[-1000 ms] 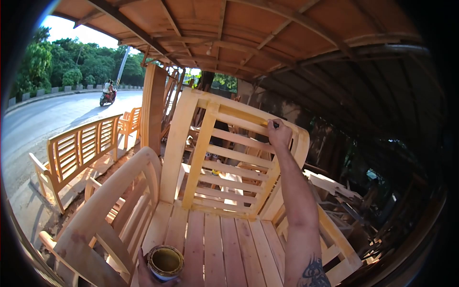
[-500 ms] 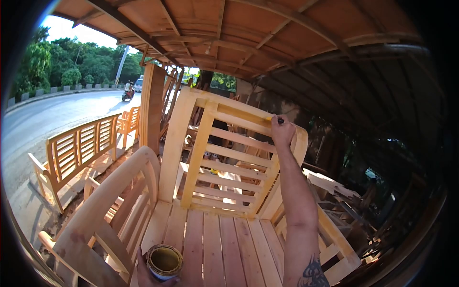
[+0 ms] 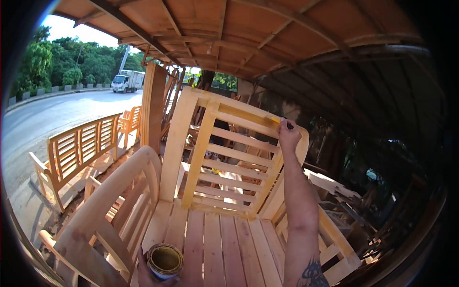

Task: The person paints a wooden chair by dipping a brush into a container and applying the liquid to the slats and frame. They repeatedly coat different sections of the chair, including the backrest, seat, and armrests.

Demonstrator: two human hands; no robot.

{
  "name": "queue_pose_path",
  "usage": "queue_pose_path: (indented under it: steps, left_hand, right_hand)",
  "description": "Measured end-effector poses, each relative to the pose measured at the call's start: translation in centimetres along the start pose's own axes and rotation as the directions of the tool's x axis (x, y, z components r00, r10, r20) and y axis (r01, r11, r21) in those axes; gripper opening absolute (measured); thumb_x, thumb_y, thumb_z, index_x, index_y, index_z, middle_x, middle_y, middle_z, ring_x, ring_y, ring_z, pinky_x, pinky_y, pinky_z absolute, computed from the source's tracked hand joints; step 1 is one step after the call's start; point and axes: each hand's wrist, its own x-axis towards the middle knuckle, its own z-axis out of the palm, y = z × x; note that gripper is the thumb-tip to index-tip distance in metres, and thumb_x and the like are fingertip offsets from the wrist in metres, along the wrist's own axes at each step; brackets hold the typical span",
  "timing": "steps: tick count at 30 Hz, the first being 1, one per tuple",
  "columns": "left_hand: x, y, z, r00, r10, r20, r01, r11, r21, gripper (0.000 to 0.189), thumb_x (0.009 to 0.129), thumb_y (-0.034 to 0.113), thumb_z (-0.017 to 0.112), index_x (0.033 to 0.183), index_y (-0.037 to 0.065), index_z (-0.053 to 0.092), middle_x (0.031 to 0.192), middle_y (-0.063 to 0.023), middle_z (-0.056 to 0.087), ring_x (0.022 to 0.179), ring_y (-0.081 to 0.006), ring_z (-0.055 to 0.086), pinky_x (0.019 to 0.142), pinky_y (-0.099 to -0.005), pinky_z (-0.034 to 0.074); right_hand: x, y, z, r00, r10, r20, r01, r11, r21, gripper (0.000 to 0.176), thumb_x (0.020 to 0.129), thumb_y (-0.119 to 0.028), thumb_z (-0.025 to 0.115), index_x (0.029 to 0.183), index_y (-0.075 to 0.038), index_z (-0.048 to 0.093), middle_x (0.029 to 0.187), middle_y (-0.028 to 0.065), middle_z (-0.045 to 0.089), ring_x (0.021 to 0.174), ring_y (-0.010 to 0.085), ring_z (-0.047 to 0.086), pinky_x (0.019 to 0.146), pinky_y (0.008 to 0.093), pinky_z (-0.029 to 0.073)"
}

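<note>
My right hand (image 3: pixel 289 136) is closed around a brush (image 3: pixel 274 119), its yellowish bristles against the top rail of a slatted wooden backrest (image 3: pixel 207 143). The backrest frame has a yellow tint on its inner parts, while the outer left post looks paler. At the bottom, my left hand (image 3: pixel 145 270) is wrapped round an open can (image 3: pixel 165 261) of yellowish-brown liquid, above the slatted seat (image 3: pixel 213 244). A curved wooden armrest (image 3: pixel 112 191) rises just left of the can.
Another slatted bench (image 3: pixel 81 148) and an orange-brown chair (image 3: pixel 129 122) stand by the road at left. A white truck (image 3: pixel 127 81) is on the road. Wood pieces (image 3: pixel 330 184) lie stacked at right, and a roof (image 3: pixel 229 28) spans overhead.
My right hand has moved slightly right along the top rail with the brush. The left hand and can stay nearly in place. A truck now shows where a motorcycle was on the road.
</note>
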Motion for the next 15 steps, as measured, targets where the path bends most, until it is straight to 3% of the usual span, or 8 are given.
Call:
queue_pose_path:
  steps: [1, 4, 7, 10, 13, 14, 15]
  left_hand:
    - [0.1, 0.1, 0.0, 1.000, 0.008, 0.001, -0.008, 1.000, 0.012, 0.134, 0.066, 0.013, 0.096, 0.159, 0.002, 0.000, 0.142, -0.0147, 0.045, 0.130, -0.0290, 0.052, 0.107, -0.0404, 0.048]
    - [0.1, 0.5, -0.2, 1.000, 0.021, 0.001, -0.021, 0.999, 0.048, 0.134, 0.066, 0.013, 0.095, 0.159, 0.001, 0.000, 0.142, -0.0154, 0.046, 0.130, -0.0294, 0.052, 0.108, -0.0407, 0.048]
    - [0.3, 0.7, -0.1, 1.000, 0.014, 0.002, -0.014, 0.998, 0.065, 0.133, 0.067, 0.012, 0.095, 0.159, 0.001, 0.001, 0.142, -0.0157, 0.047, 0.130, -0.0295, 0.053, 0.107, -0.0407, 0.048]
    - [0.0, 0.2, 0.0, 1.000, 0.006, -0.006, -0.006, 0.998, 0.060, 0.132, 0.067, 0.011, 0.095, 0.159, 0.001, 0.001, 0.141, -0.0155, 0.048, 0.130, -0.0293, 0.053, 0.107, -0.0404, 0.048]
    - [-0.1, 0.2, 0.1, 1.000, 0.013, -0.008, -0.013, 0.998, 0.055, 0.132, 0.067, 0.010, 0.094, 0.159, 0.001, 0.001, 0.140, -0.0150, 0.048, 0.129, -0.0287, 0.054, 0.107, -0.0399, 0.048]
    - [0.0, 0.2, 0.1, 1.000, 0.018, -0.005, -0.018, 0.998, 0.055, 0.132, 0.067, 0.010, 0.094, 0.159, 0.002, 0.001, 0.140, -0.0148, 0.049, 0.129, -0.0284, 0.054, 0.107, -0.0397, 0.048]
    - [0.1, 0.2, 0.1, 1.000, 0.025, -0.006, -0.025, 0.998, 0.054, 0.132, 0.067, 0.010, 0.094, 0.159, 0.002, 0.001, 0.140, -0.0146, 0.049, 0.128, -0.0281, 0.054, 0.107, -0.0395, 0.048]
  right_hand:
    - [0.6, 0.0, -0.3, 0.996, 0.083, 0.008, -0.084, 0.992, 0.096, 0.027, 0.089, -0.029, 0.075, 0.091, -0.002, 0.072, 0.073, 0.0097, 0.071, 0.068, 0.0149, 0.069, 0.069, 0.0348, 0.056]
    - [0.8, 0.4, -1.7, 0.991, 0.123, -0.045, -0.116, 0.984, 0.136, 0.024, 0.091, -0.027, 0.074, 0.091, -0.003, 0.072, 0.071, 0.0077, 0.071, 0.067, 0.0134, 0.068, 0.066, 0.0320, 0.055]
    - [0.3, 0.5, -2.2, 0.982, -0.166, -0.089, 0.141, 0.962, -0.235, 0.024, 0.094, -0.026, 0.072, 0.095, -0.002, 0.071, 0.072, 0.0064, 0.070, 0.065, 0.0117, 0.067, 0.062, 0.0281, 0.054]
    - [0.5, 1.0, -0.7, 0.948, -0.316, -0.029, 0.290, 0.900, -0.326, 0.024, 0.094, -0.026, 0.071, 0.095, -0.002, 0.071, 0.072, 0.0059, 0.069, 0.064, 0.0109, 0.066, 0.061, 0.0283, 0.054]
    - [0.3, -1.3, 0.6, 0.993, 0.045, 0.106, -0.052, 0.997, 0.061, 0.024, 0.090, -0.027, 0.073, 0.092, -0.003, 0.072, 0.073, 0.0099, 0.071, 0.063, 0.0163, 0.068, 0.061, 0.0340, 0.054]
    - [-0.1, -2.5, 0.4, 0.994, 0.081, 0.080, -0.088, 0.991, 0.097, 0.025, 0.088, -0.029, 0.074, 0.089, -0.004, 0.072, 0.073, 0.0140, 0.071, 0.064, 0.0230, 0.070, 0.062, 0.0381, 0.054]
    - [0.2, -2.2, 0.2, 1.000, -0.005, 0.007, 0.005, 1.000, -0.025, 0.024, 0.087, -0.029, 0.073, 0.089, -0.005, 0.072, 0.073, 0.0144, 0.072, 0.063, 0.0241, 0.070, 0.063, 0.0380, 0.054]
